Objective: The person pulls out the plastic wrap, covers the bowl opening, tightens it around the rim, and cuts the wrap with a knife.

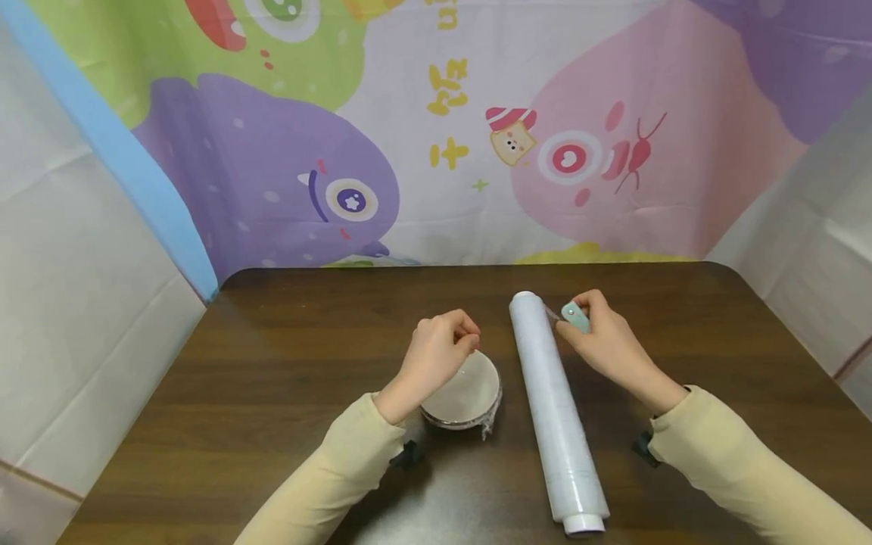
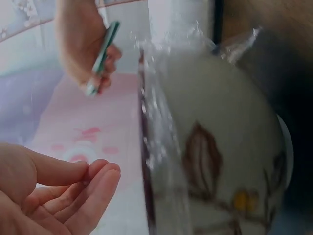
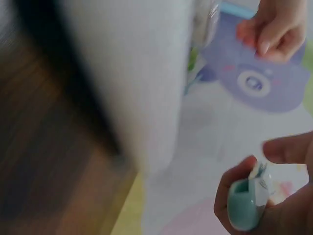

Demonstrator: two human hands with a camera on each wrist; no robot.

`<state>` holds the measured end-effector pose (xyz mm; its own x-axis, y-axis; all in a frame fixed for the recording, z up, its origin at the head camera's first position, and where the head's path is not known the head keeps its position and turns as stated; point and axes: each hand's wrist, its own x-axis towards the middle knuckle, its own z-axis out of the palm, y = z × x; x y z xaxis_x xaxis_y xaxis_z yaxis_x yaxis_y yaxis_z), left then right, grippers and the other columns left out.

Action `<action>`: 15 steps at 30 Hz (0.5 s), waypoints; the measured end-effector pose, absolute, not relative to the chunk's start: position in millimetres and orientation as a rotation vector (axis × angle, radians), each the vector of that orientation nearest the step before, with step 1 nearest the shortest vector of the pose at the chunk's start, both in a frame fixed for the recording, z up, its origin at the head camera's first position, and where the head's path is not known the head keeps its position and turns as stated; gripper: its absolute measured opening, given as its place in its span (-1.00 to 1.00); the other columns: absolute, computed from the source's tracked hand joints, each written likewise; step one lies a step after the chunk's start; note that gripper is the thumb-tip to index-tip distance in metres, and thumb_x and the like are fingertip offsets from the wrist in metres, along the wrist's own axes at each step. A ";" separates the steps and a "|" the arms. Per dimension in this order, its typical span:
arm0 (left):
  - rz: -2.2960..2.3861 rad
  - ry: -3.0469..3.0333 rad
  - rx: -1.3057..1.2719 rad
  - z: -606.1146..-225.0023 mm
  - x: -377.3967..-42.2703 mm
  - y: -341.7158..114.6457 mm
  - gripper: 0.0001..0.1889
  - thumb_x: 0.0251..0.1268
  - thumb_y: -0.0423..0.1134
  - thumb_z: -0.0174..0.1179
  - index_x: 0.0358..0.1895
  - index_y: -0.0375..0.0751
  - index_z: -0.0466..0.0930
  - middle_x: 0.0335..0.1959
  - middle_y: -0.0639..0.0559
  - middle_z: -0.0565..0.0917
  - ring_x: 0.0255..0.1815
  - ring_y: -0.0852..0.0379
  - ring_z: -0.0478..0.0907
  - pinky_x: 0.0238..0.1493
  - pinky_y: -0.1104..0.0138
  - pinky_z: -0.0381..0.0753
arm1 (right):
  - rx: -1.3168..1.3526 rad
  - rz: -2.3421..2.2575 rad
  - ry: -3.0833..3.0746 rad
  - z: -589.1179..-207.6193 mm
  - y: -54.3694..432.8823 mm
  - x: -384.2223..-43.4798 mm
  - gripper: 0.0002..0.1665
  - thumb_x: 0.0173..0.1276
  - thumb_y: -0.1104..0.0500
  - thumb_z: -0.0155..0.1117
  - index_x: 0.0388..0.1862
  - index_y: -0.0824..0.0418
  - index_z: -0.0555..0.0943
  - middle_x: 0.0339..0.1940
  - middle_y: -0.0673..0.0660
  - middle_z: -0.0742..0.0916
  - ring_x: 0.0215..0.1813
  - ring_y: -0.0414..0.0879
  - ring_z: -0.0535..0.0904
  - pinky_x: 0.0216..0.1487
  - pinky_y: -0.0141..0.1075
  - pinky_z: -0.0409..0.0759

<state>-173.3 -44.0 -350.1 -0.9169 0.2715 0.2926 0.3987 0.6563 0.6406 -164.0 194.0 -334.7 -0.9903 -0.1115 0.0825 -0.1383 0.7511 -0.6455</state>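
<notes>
A white bowl point(image 1: 466, 393) with a painted leaf pattern stands on the table, clear cling film point(image 2: 159, 127) bunched around its rim. Above the bowl's far edge is my left hand point(image 1: 439, 348), thumb touching the curled fingertips; nothing visible lies between them. My right hand point(image 1: 609, 341) grips a small mint-green utility knife point(image 1: 576, 316), its far end hard to make out. In the right wrist view the knife point(image 3: 244, 205) lies against the curled fingers, with the thumb lifted off. A long cling film roll point(image 1: 555, 409) lies between the hands, right of the bowl.
The dark wooden table point(image 1: 286, 378) runs back to a cartoon-printed cloth point(image 1: 436, 197). Pale panels point(image 1: 75, 303) stand along the left and right sides. A loose tail of cling film hangs from the bowl's near right rim.
</notes>
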 end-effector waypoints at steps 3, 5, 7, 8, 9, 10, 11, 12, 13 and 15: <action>-1.087 -2.713 -0.523 -351.7 -174.5 -51.7 -0.95 0.13 -0.33 0.19 -0.43 -0.10 0.60 -0.54 0.13 0.66 -0.52 0.23 0.54 -0.45 0.39 0.44 | 0.197 0.933 -2.946 -342.9 209.5 -166.6 -0.54 0.24 0.12 0.09 0.00 0.42 0.32 -0.16 0.32 0.48 -0.28 0.06 0.43 -0.36 -0.24 0.39; -1.077 -2.730 -0.501 -352.4 -175.1 -56.4 -0.95 0.13 -0.32 0.19 -0.44 -0.09 0.60 -0.53 0.14 0.66 -0.52 0.23 0.53 -0.44 0.37 0.43 | 0.201 0.882 -2.966 -349.4 218.2 -167.4 -0.56 0.21 0.15 0.12 -0.05 0.44 0.36 -0.16 0.34 0.46 -0.27 0.07 0.43 -0.34 -0.23 0.40; -1.064 -2.739 -0.491 -353.0 -175.6 -60.8 -0.95 0.12 -0.31 0.20 -0.44 -0.09 0.60 -0.53 0.14 0.66 -0.52 0.23 0.52 -0.45 0.37 0.42 | 0.194 0.843 -2.979 -354.8 225.4 -167.7 -0.58 0.19 0.16 0.14 -0.08 0.44 0.40 -0.16 0.35 0.45 -0.26 0.08 0.42 -0.32 -0.21 0.39; -1.060 -2.743 -0.480 -353.7 -176.2 -62.6 -0.95 0.12 -0.30 0.19 -0.45 -0.08 0.60 -0.54 0.14 0.66 -0.53 0.24 0.52 -0.45 0.37 0.42 | 0.192 0.821 -2.982 -357.4 228.5 -167.8 -0.58 0.18 0.16 0.15 -0.08 0.45 0.42 -0.16 0.36 0.45 -0.25 0.09 0.42 -0.31 -0.20 0.40; -1.060 -2.748 -0.469 -354.4 -176.5 -64.3 -0.95 0.12 -0.30 0.19 -0.45 -0.08 0.60 -0.54 0.14 0.66 -0.54 0.24 0.51 -0.46 0.37 0.41 | 0.192 0.799 -2.986 -359.8 231.1 -168.1 -0.57 0.18 0.16 0.15 -0.08 0.46 0.43 -0.17 0.36 0.46 -0.26 0.09 0.42 -0.31 -0.20 0.40; -1.058 -2.748 -0.465 -354.9 -176.8 -65.8 -0.95 0.12 -0.30 0.19 -0.46 -0.08 0.60 -0.55 0.14 0.65 -0.55 0.24 0.50 -0.47 0.37 0.41 | 0.200 0.786 -2.994 -362.4 233.6 -168.2 -0.57 0.18 0.16 0.16 -0.09 0.47 0.44 -0.19 0.36 0.47 -0.28 0.08 0.42 -0.32 -0.19 0.41; -1.056 -2.748 -0.460 -355.3 -176.9 -67.2 -0.94 0.11 -0.30 0.19 -0.47 -0.08 0.59 -0.56 0.14 0.65 -0.55 0.24 0.49 -0.48 0.38 0.40 | 0.214 0.768 -3.001 -365.3 235.9 -168.4 -0.57 0.18 0.17 0.17 -0.09 0.48 0.45 -0.22 0.36 0.49 -0.29 0.08 0.42 -0.34 -0.19 0.42; -1.054 -2.747 -0.459 -356.0 -177.1 -68.4 -0.94 0.11 -0.29 0.19 -0.47 -0.08 0.59 -0.56 0.14 0.64 -0.56 0.24 0.48 -0.49 0.38 0.40 | 0.230 0.747 -3.012 -368.4 237.6 -168.4 -0.58 0.18 0.19 0.18 -0.10 0.50 0.47 -0.25 0.35 0.50 -0.30 0.07 0.42 -0.33 -0.18 0.41; -1.049 -2.749 -0.457 -356.7 -177.3 -69.5 -0.94 0.11 -0.29 0.19 -0.47 -0.08 0.59 -0.56 0.14 0.64 -0.57 0.24 0.48 -0.50 0.38 0.40 | 0.249 0.730 -3.027 -371.8 239.2 -168.3 -0.59 0.18 0.20 0.18 -0.10 0.51 0.48 -0.27 0.34 0.52 -0.31 0.07 0.42 -0.34 -0.17 0.42; -1.043 -2.754 -0.456 -357.8 -177.4 -71.1 -0.94 0.11 -0.29 0.19 -0.47 -0.08 0.60 -0.56 0.13 0.64 -0.57 0.24 0.48 -0.49 0.38 0.41 | 0.294 0.695 -3.056 -379.6 241.7 -167.9 -0.62 0.17 0.24 0.20 -0.13 0.52 0.50 -0.32 0.33 0.54 -0.33 0.06 0.43 -0.35 -0.15 0.44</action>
<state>-177.4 -71.1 -357.8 -0.9405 0.2244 0.2550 0.3371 0.7103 0.6180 -167.9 241.7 -379.6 -0.9825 -0.1825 0.0358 -0.1801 0.8852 -0.4290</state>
